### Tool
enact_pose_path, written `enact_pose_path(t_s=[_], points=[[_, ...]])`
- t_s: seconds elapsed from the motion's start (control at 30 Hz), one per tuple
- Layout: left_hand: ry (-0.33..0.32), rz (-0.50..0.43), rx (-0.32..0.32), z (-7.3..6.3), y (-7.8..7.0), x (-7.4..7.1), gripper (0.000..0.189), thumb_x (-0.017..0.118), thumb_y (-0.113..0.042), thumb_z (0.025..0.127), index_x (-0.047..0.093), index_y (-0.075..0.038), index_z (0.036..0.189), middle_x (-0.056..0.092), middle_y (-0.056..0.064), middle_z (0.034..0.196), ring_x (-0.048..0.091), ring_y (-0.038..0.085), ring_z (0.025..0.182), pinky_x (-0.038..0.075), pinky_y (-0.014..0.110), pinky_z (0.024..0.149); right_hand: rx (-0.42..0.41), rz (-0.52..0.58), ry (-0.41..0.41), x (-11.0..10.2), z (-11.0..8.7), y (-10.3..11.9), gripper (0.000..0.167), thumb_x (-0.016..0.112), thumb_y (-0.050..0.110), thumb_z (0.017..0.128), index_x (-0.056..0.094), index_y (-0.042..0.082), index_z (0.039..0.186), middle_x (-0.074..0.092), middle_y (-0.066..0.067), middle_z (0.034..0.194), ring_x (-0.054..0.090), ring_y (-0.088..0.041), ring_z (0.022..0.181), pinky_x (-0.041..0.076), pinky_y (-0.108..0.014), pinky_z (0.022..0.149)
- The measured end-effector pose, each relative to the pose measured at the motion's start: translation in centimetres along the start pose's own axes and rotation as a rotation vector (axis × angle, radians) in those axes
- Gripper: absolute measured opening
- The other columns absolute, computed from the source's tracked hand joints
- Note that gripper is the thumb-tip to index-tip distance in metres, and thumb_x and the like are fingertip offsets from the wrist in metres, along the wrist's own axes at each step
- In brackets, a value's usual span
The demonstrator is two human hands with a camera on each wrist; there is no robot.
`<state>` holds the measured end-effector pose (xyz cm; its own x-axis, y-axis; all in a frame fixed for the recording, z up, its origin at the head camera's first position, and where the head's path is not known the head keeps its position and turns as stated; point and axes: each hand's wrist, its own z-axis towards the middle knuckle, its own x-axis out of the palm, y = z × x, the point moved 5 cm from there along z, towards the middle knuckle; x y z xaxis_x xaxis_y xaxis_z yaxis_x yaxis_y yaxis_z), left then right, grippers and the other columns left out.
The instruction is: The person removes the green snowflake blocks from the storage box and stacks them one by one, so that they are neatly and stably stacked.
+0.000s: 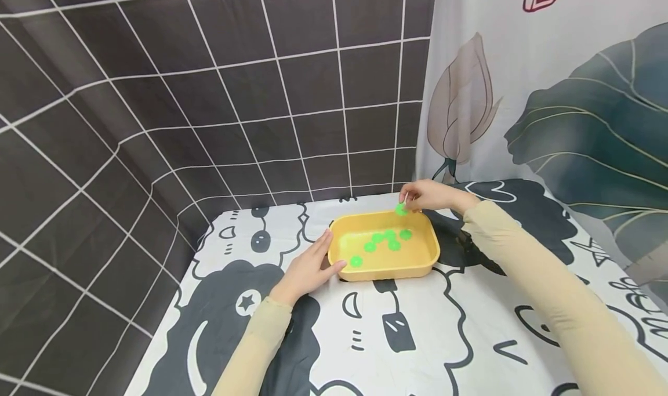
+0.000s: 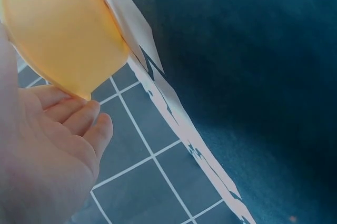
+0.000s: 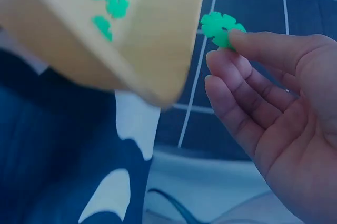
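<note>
A shallow yellow tray (image 1: pixel 386 274) stands on the patterned cloth, with several green notched discs lying in it. My left hand (image 1: pixel 308 271) holds the tray's left end, its fingers along the outer wall and its thumb at the front corner. The left wrist view shows those fingers (image 2: pixel 79 116) bent against the yellow wall. Over the tray's back right rim, my right hand (image 1: pixel 430 196) pinches one green flower-shaped disc (image 3: pixel 218 27) between thumb and forefinger. Its other fingers curl loosely below the disc.
Inside the tray, one green disc (image 1: pixel 356 261) lies apart near the front left, and others cluster around the middle. A dark cloth with white grid lines (image 1: pixel 308 88) hangs behind and at the left. A leaf-print curtain (image 1: pixel 469 65) hangs at the right.
</note>
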<state>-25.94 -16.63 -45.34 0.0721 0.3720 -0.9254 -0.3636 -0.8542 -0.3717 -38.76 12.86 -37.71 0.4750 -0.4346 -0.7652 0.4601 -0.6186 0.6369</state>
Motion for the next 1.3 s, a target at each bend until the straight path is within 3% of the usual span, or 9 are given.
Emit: enact_pose_path(t_s=[0.27, 0.53, 0.9, 1.13, 1.3], points=[[0.003, -0.012, 0.008, 0.0, -0.2, 0.2, 0.089, 0.045, -0.069, 0.097, 0.025, -0.01, 0.16, 0.02, 0.001, 0.166, 0.027, 0.023, 0.15, 0.03, 0.044, 0.118, 0.045, 0.007, -0.071, -1.9, -2.6, -2.1, 0.012, 0.066, 0.007, 0.095, 0.064, 0.001, 0.106, 0.066, -0.009, 0.086, 0.062, -0.019, 0.074, 0.052, -0.032, 0.067], [-0.003, -0.004, 0.013, 0.1, -0.3, 0.2, 0.09, 0.044, -0.07, 0.097, 0.026, -0.009, 0.16, 0.021, 0.002, 0.167, 0.027, 0.024, 0.15, 0.029, 0.043, 0.119, 0.097, 0.033, -0.147, -3.4, -5.4, -4.4, 0.012, 0.066, 0.006, 0.096, 0.063, 0.0, 0.106, 0.066, -0.007, 0.086, 0.062, -0.024, 0.078, 0.053, -0.033, 0.07], [-0.004, 0.004, -0.001, 0.2, -0.1, -0.4, 0.088, 0.046, -0.067, 0.098, 0.025, -0.009, 0.16, 0.02, 0.001, 0.166, 0.026, 0.023, 0.15, 0.028, 0.042, 0.119, 0.195, 0.095, -0.184, -4.6, -9.4, -8.2, 0.017, 0.061, 0.004, 0.098, 0.059, -0.006, 0.112, 0.066, -0.012, 0.094, 0.064, -0.024, 0.084, 0.056, -0.041, 0.076], [-0.002, -0.019, -0.003, 0.3, -0.3, 0.0, 0.09, 0.045, -0.07, 0.096, 0.023, -0.01, 0.16, 0.019, 0.001, 0.167, 0.026, 0.023, 0.151, 0.028, 0.042, 0.119, 0.239, 0.032, -0.193, -4.9, -12.6, -10.3, 0.02, 0.059, 0.007, 0.099, 0.06, -0.006, 0.115, 0.066, -0.008, 0.089, 0.061, -0.022, 0.079, 0.051, -0.037, 0.071], [0.009, -0.024, -0.027, 0.1, -0.2, 0.2, 0.091, 0.044, -0.072, 0.096, 0.022, -0.012, 0.161, 0.017, -0.001, 0.167, 0.025, 0.022, 0.151, 0.028, 0.043, 0.119, 0.264, 0.047, -0.198, -4.3, -14.1, -11.6, 0.02, 0.058, 0.004, 0.099, 0.06, -0.007, 0.115, 0.068, -0.008, 0.092, 0.063, -0.02, 0.079, 0.054, -0.035, 0.071]])
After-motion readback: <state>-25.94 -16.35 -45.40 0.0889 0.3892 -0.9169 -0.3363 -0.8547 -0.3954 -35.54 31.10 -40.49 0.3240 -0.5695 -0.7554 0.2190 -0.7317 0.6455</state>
